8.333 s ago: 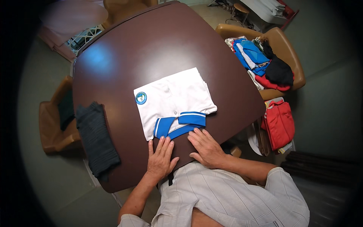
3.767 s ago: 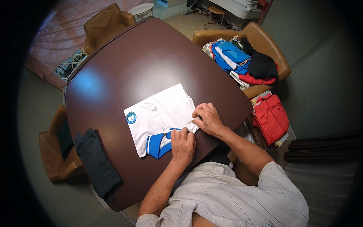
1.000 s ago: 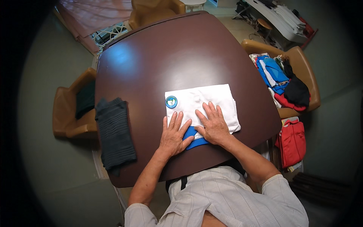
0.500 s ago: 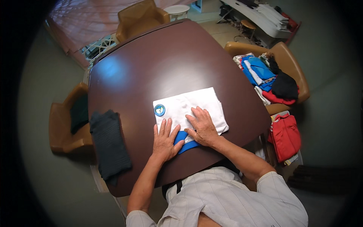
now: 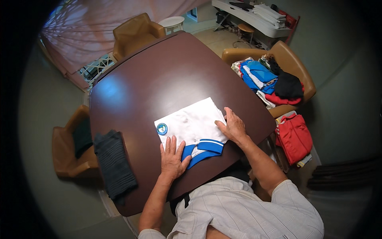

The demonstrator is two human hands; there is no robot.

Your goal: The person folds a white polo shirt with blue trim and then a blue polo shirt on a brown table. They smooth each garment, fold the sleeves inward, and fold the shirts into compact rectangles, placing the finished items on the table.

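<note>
White shirt with blue collar on dark brown table.

We've got the left hand flat on the near edge of a folded white polo shirt with blue collar and round badge, fingers spread. Right hand presses its right edge. Left of the left hand lies a folded dark grey garment on the brown wooden table.
</note>
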